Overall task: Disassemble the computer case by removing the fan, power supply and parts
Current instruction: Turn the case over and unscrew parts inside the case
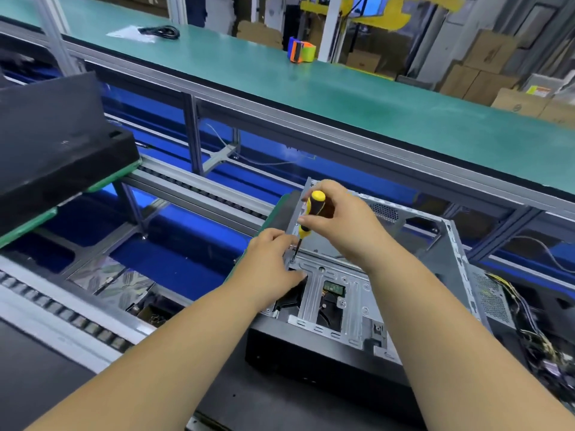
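A factory floor with stacked cardboard boxes [485,63] lies behind a long green tabletop [342,98], where a tape dispenser [301,51] and a black cable [161,32] sit toward its far edge. Below runs a roller conveyor over blue panels. On the near dark tabletop [37,377], by its right edge, rests the open computer case [404,275]. The right hand [339,219] grips a yellow-black screwdriver [309,217], tip down at the case frame. The left hand [270,259] pinches the frame beside the tip.

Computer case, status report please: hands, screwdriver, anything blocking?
Right hand grips screwdriver, tip at case corner. Left hand steadies the frame. Nothing blocking.
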Tool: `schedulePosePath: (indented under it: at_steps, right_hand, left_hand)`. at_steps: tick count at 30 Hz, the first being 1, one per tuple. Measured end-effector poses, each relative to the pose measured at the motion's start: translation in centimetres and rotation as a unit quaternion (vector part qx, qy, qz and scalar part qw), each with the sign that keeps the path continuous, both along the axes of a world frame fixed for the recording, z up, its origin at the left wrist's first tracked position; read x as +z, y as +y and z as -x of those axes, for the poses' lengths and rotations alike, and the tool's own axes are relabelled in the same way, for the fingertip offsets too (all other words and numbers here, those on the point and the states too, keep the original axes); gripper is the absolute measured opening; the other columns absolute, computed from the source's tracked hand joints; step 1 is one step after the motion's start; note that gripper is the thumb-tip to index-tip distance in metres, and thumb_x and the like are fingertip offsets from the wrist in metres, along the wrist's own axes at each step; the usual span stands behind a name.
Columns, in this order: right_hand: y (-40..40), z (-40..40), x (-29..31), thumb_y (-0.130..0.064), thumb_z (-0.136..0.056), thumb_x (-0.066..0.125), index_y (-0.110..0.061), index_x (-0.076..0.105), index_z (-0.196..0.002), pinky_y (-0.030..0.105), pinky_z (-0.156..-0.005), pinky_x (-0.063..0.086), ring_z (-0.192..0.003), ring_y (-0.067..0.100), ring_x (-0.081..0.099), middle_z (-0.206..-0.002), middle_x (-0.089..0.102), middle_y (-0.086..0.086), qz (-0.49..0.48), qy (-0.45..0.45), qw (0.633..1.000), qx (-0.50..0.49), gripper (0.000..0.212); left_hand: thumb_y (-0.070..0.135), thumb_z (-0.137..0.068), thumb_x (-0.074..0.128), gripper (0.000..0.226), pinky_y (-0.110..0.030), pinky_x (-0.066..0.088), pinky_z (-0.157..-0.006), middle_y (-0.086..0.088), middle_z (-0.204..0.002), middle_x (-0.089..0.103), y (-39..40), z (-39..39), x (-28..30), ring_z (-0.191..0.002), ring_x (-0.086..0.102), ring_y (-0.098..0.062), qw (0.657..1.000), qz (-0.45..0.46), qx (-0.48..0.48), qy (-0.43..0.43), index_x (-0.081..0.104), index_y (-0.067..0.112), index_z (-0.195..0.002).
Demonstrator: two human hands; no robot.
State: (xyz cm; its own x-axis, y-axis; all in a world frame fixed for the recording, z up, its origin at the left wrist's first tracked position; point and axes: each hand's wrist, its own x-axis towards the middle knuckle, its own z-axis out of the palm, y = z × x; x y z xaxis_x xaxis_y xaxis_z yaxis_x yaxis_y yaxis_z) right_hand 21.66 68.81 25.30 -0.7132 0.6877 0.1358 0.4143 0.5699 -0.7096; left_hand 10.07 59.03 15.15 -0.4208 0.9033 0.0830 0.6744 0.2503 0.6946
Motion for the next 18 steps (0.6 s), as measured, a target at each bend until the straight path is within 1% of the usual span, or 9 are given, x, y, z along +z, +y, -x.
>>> schedulePosePath:
  at_steps: [3, 6, 7, 9, 10, 12, 13, 15, 18]
  right_hand:
    - [0.3, 0.1, -0.2, -0.024, -0.083, 0.077, -0.022, 0.056, -0.097, 0.03, -0.069, 0.045, -0.08, 0.016, 0.056, -0.086, 0.061, -0.006, -0.032, 0.016, 0.999, 0.017, 0.025]
    - [0.5, 0.4, -0.7, -0.023, -0.09, 0.069, -0.017, 0.052, -0.096, 0.021, -0.06, 0.042, -0.076, 0.015, 0.056, -0.091, 0.059, 0.003, -0.031, 0.027, 0.999, 0.028, 0.019]
    - [0.4, 0.7, -1.1, -0.021, -0.094, 0.064, -0.016, 0.05, -0.1, 0.021, -0.061, 0.043, -0.078, 0.014, 0.058, -0.096, 0.06, 0.006, 0.005, 0.042, 0.999, 0.028, 0.016]
    - [-0.3, 1.4, -2.1, -0.013, -0.099, 0.053, -0.013, 0.047, -0.105, 0.017, -0.062, 0.045, -0.078, 0.005, 0.06, -0.099, 0.061, 0.007, 0.131, 0.112, 0.984, 0.035, 0.009]
    - [-0.6, 1.7, -2.7, -0.01, -0.1, 0.05, -0.013, 0.046, -0.107, 0.015, -0.063, 0.045, -0.076, 0.004, 0.058, -0.094, 0.06, 0.005, 0.176, 0.148, 0.973, 0.036, 0.008]
    - [-0.8, 2.2, -3.8, -0.008, -0.099, 0.048, -0.011, 0.045, -0.103, 0.019, -0.067, 0.041, -0.072, 0.01, 0.047, -0.083, 0.049, 0.001, 0.221, 0.207, 0.952, 0.047, 0.005]
    - [-0.7, 2.3, -4.3, -0.01, -0.098, 0.048, -0.01, 0.044, -0.098, 0.019, -0.066, 0.039, -0.071, 0.012, 0.041, -0.08, 0.044, 0.001, 0.249, 0.238, 0.937, 0.062, 0.004]
    - [-0.6, 2.6, -4.7, -0.024, -0.095, 0.049, -0.013, 0.044, -0.091, 0.018, -0.06, 0.036, -0.069, 0.013, 0.034, -0.077, 0.039, 0.001, 0.304, 0.288, 0.904, 0.086, 0.013]
    - [-0.2, 3.0, -4.9, -0.044, -0.096, 0.042, -0.017, 0.049, -0.084, 0.019, -0.057, 0.034, -0.063, 0.012, 0.032, -0.073, 0.045, -0.004, 0.356, 0.331, 0.868, 0.104, 0.03]
  left_hand:
    - [0.044, -0.078, 0.074, 0.071, -0.027, 0.032, -0.1, 0.013, -0.139, 0.036, 0.6, -0.4, -0.1, -0.13, 0.031, -0.013, 1.0, 0.007, 0.024, -0.006, 0.045, 0.032, -0.141]
    - [0.054, -0.079, 0.07, 0.074, -0.03, 0.035, -0.101, 0.011, -0.141, 0.034, 0.9, -1.1, -0.4, -0.13, 0.03, -0.015, 0.999, 0.035, 0.029, 0.018, 0.041, 0.033, -0.144]
    - [0.056, -0.079, 0.068, 0.074, -0.031, 0.036, -0.102, 0.01, -0.141, 0.034, 1.0, -1.2, -0.4, -0.13, 0.03, -0.016, 0.998, 0.044, 0.029, 0.027, 0.041, 0.034, -0.144]
    - [0.055, -0.079, 0.067, 0.068, -0.031, 0.038, -0.1, 0.009, -0.139, 0.035, 1.0, -1.1, -0.4, -0.128, 0.033, -0.016, 0.998, 0.049, 0.029, 0.022, 0.044, 0.036, -0.14]
    - [0.054, -0.079, 0.067, 0.062, -0.031, 0.04, -0.098, 0.01, -0.137, 0.035, 1.0, -1.1, -0.4, -0.126, 0.036, -0.015, 0.998, 0.046, 0.028, 0.016, 0.048, 0.037, -0.136]
    - [0.05, -0.078, 0.067, 0.054, -0.034, 0.045, -0.096, 0.011, -0.132, 0.037, 1.0, -1.1, -0.3, -0.122, 0.04, -0.015, 0.998, 0.047, 0.024, 0.015, 0.053, 0.034, -0.128]
    - [0.048, -0.078, 0.066, 0.052, -0.036, 0.046, -0.096, 0.011, -0.131, 0.037, 1.0, -1.1, -0.3, -0.121, 0.041, -0.015, 0.998, 0.05, 0.023, 0.016, 0.054, 0.032, -0.126]
    - [0.047, -0.078, 0.067, 0.048, -0.038, 0.046, -0.096, 0.012, -0.128, 0.038, 1.0, -1.1, -0.3, -0.12, 0.042, -0.015, 0.998, 0.05, 0.025, 0.014, 0.056, 0.031, -0.122]
    - [0.051, -0.078, 0.069, 0.043, -0.035, 0.046, -0.095, 0.013, -0.126, 0.038, 1.1, -1.1, -0.3, -0.116, 0.043, -0.012, 0.998, 0.046, 0.03, 0.012, 0.054, 0.037, -0.115]
